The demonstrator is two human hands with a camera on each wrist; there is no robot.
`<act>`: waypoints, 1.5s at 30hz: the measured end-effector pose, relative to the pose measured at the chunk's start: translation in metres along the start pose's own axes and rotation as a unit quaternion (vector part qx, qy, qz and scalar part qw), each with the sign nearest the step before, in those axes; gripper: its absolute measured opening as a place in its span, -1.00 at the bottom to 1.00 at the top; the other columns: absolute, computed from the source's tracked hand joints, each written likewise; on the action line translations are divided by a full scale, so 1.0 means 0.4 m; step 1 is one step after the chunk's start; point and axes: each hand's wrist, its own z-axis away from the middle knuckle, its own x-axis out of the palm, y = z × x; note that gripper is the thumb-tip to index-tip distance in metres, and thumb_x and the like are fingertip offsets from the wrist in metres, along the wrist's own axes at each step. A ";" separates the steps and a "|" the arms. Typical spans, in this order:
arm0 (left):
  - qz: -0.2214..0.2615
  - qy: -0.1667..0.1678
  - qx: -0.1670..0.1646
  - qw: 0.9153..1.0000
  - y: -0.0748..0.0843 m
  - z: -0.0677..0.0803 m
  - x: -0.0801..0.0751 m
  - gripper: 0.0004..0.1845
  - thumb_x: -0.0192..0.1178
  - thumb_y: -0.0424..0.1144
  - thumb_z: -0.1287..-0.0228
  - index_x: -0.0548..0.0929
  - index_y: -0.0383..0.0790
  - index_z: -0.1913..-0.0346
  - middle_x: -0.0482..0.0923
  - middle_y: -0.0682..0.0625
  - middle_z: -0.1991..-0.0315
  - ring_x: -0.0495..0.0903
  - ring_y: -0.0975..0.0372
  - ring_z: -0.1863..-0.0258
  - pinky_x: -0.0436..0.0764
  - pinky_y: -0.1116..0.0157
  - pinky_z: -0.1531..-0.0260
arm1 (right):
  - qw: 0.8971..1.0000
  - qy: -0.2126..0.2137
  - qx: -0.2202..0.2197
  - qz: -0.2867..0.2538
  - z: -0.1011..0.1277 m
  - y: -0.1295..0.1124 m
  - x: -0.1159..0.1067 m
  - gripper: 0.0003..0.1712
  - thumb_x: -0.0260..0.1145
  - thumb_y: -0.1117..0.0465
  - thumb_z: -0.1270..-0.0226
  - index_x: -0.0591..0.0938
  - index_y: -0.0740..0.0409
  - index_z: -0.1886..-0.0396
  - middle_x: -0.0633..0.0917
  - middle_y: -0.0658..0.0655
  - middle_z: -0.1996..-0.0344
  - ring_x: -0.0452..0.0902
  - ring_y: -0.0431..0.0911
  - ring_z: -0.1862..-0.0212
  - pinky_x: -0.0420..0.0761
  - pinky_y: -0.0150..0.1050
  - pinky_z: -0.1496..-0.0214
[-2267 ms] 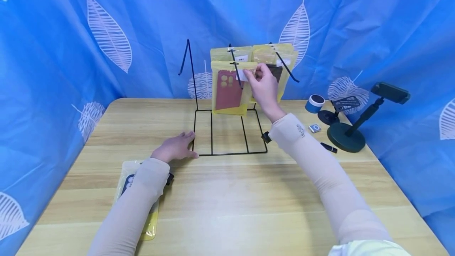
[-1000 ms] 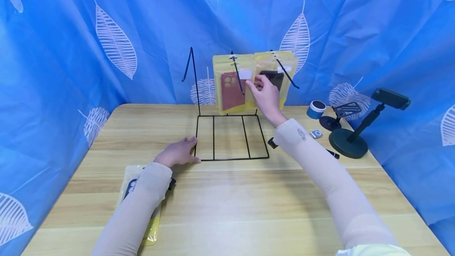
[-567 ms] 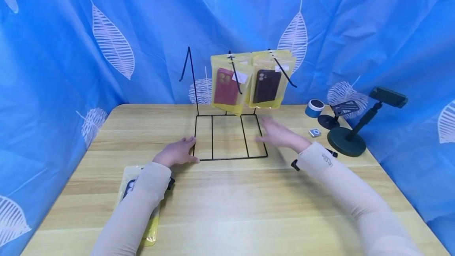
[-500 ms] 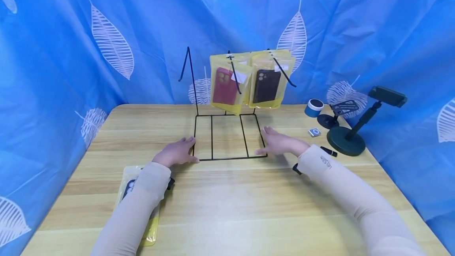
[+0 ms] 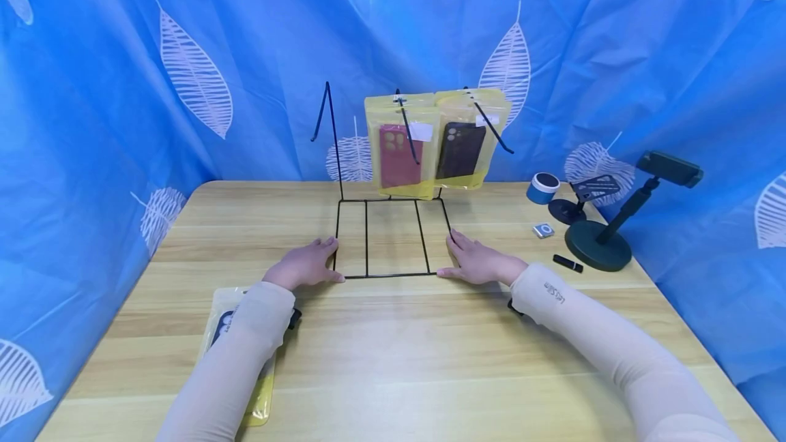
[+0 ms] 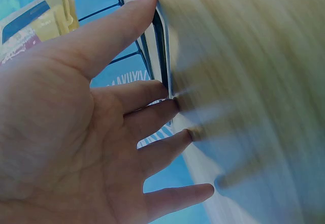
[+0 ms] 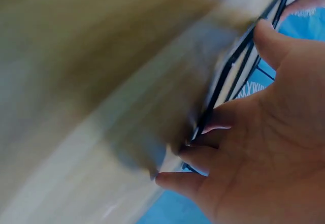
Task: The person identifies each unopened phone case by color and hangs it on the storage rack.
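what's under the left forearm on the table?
A yellow plastic pouch holding a dark phone case lies flat on the wooden table under the left forearm. The sleeve covers its middle, so most of the case is hidden.

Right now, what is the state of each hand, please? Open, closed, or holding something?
Left hand: open, fingers straight, touching the left edge of the wire rack base.
Right hand: open, fingers straight, touching the base's right edge.

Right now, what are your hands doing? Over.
Left hand and right hand open, touching the wire rack base. Two yellow packets hang above. Nothing between.
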 end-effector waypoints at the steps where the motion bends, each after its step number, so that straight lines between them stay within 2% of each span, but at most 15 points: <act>1: 0.002 0.000 -0.002 1.000 0.000 0.001 0.000 -0.03 0.21 0.16 -0.33 0.00 -0.24 -0.58 -0.13 -0.14 -0.61 -0.09 -0.14 -0.58 0.09 -0.23 -0.47 | 1.000 0.006 0.000 0.004 -0.001 0.000 0.004 0.10 -0.05 -0.37 -0.46 -0.09 0.41 -0.56 -0.19 0.41 -0.57 -0.25 0.25 -0.60 0.00 0.27 -0.56; 6: 0.002 0.002 -0.001 1.000 -0.001 0.004 -0.004 -0.04 0.20 0.16 -0.34 0.00 -0.25 -0.58 -0.13 -0.16 -0.61 -0.09 -0.15 -0.58 0.08 -0.23 -0.48 | 1.000 0.020 -0.001 0.002 -0.004 -0.004 0.013 0.05 -0.03 -0.31 -0.50 -0.10 0.40 -0.56 -0.19 0.40 -0.58 -0.25 0.24 -0.60 0.02 0.32 -0.54; 16: -0.011 0.004 0.002 1.000 -0.011 0.000 -0.018 -0.03 0.18 0.18 -0.34 0.00 -0.28 -0.57 -0.11 -0.18 -0.61 -0.08 -0.17 -0.57 0.11 -0.23 -0.47 | 1.000 0.024 0.001 -0.003 -0.019 -0.005 0.005 0.08 -0.03 -0.36 -0.47 -0.10 0.36 -0.57 -0.20 0.36 -0.59 -0.28 0.21 -0.61 -0.02 0.29 -0.56; 19: -0.009 0.017 0.003 1.000 -0.012 -0.004 -0.019 -0.02 0.19 0.18 -0.33 -0.01 -0.27 -0.58 -0.11 -0.19 -0.61 -0.05 -0.17 -0.56 0.10 -0.24 -0.46 | 1.000 0.022 0.005 -0.004 -0.022 -0.003 -0.001 0.08 -0.03 -0.36 -0.47 -0.10 0.37 -0.57 -0.20 0.37 -0.58 -0.28 0.21 -0.61 -0.02 0.29 -0.56; 25: -0.026 0.072 0.003 0.997 -0.017 0.006 -0.001 0.04 0.25 0.20 -0.28 -0.04 -0.22 -0.59 -0.06 -0.26 -0.59 0.13 -0.21 -0.50 0.08 -0.34 -0.42 | 1.000 0.015 0.007 -0.005 -0.024 0.003 -0.003 0.09 -0.02 -0.36 -0.47 -0.10 0.37 -0.57 -0.20 0.37 -0.58 -0.29 0.20 -0.61 -0.03 0.28 -0.56; 29: -0.051 0.098 0.003 0.994 -0.024 0.046 0.003 0.03 0.24 0.23 -0.27 0.02 -0.26 -0.58 0.01 -0.28 -0.56 0.21 -0.25 -0.45 0.10 -0.36 -0.39 | 1.000 0.016 0.007 -0.006 -0.023 0.000 -0.002 0.08 -0.02 -0.35 -0.47 -0.09 0.38 -0.57 -0.20 0.37 -0.58 -0.29 0.21 -0.61 -0.03 0.28 -0.57; 31: -0.053 0.101 -0.003 0.993 -0.033 0.083 -0.003 -0.01 0.22 0.22 -0.28 0.10 -0.32 -0.55 0.07 -0.31 -0.54 0.25 -0.26 -0.43 0.12 -0.36 -0.38 | 1.000 0.017 0.007 -0.004 -0.023 -0.001 -0.003 0.08 -0.02 -0.35 -0.47 -0.08 0.38 -0.57 -0.20 0.37 -0.58 -0.29 0.20 -0.61 -0.03 0.28 -0.57; 33: -0.053 0.093 -0.016 0.994 -0.051 0.125 -0.012 -0.08 0.22 0.22 -0.29 0.25 -0.38 -0.47 0.23 -0.34 -0.47 0.35 -0.27 -0.35 0.23 -0.34 -0.34 | 1.000 0.018 0.006 -0.001 -0.023 -0.001 -0.004 0.08 -0.02 -0.36 -0.47 -0.09 0.38 -0.57 -0.20 0.38 -0.58 -0.29 0.20 -0.61 -0.02 0.28 -0.57; 36: -0.042 0.069 -0.044 0.996 -0.097 0.190 -0.030 -0.12 0.24 0.25 -0.24 0.43 -0.49 -0.31 0.46 -0.41 -0.25 0.48 -0.28 -0.19 0.45 -0.27 -0.17 | 1.000 0.016 0.006 -0.006 -0.020 -0.003 -0.005 0.09 -0.01 -0.35 -0.46 -0.09 0.38 -0.57 -0.19 0.38 -0.58 -0.29 0.20 -0.61 -0.03 0.27 -0.57; 38: -0.026 0.057 -0.063 0.996 -0.138 0.226 -0.039 -0.14 0.28 0.28 -0.16 0.51 -0.53 -0.12 0.55 -0.39 -0.02 0.57 -0.22 0.02 0.57 -0.17 0.03 | 1.000 0.017 0.007 -0.008 -0.017 -0.003 -0.005 0.08 0.00 -0.34 -0.47 -0.09 0.38 -0.57 -0.19 0.38 -0.58 -0.29 0.21 -0.61 -0.03 0.27 -0.57; 42: 0.013 0.039 -0.098 0.994 -0.218 0.278 -0.042 -0.12 0.38 0.35 0.04 0.51 -0.51 0.11 0.51 -0.29 0.24 0.51 -0.05 0.28 0.57 0.01 0.28 | 1.000 0.021 0.011 -0.010 -0.013 -0.001 -0.001 0.07 0.00 -0.34 -0.47 -0.08 0.37 -0.57 -0.18 0.38 -0.58 -0.28 0.20 -0.61 -0.03 0.26 -0.57; 45: 0.019 0.036 -0.109 0.993 -0.262 0.307 -0.037 -0.07 0.41 0.38 0.11 0.50 -0.53 0.12 0.49 -0.30 0.25 0.49 -0.05 0.29 0.55 0.03 0.31 | 1.000 0.022 0.009 -0.008 -0.012 -0.001 0.006 0.07 -0.01 -0.34 -0.47 -0.08 0.38 -0.57 -0.18 0.38 -0.58 -0.27 0.21 -0.61 -0.03 0.26 -0.57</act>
